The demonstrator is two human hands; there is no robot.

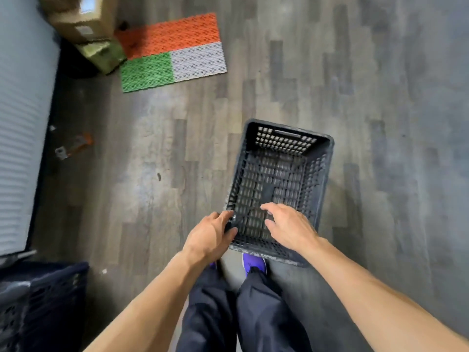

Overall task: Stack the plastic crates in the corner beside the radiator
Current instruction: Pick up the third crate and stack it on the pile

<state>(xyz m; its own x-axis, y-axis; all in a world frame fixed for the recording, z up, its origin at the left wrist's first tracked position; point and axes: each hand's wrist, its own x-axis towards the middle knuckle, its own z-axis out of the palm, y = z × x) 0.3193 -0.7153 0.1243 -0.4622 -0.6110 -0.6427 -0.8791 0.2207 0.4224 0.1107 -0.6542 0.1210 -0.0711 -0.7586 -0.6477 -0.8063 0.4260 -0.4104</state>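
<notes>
A dark perforated plastic crate (pixel 280 171) sits upright and empty on the wood floor just in front of my feet. My left hand (pixel 212 236) grips its near left corner, fingers curled over the rim. Above the crate's near side hovers my right hand (pixel 289 226), fingers spread, holding nothing. Another dark crate (pixel 38 295) stands at the lower left below the ribbed white radiator (pixel 17 123).
An orange, green and white floor mat (pixel 172 50) lies at the back. Cardboard boxes (pixel 83 26) stand at the top left beside the radiator. A small orange and grey object (pixel 73 146) lies on the floor near the radiator.
</notes>
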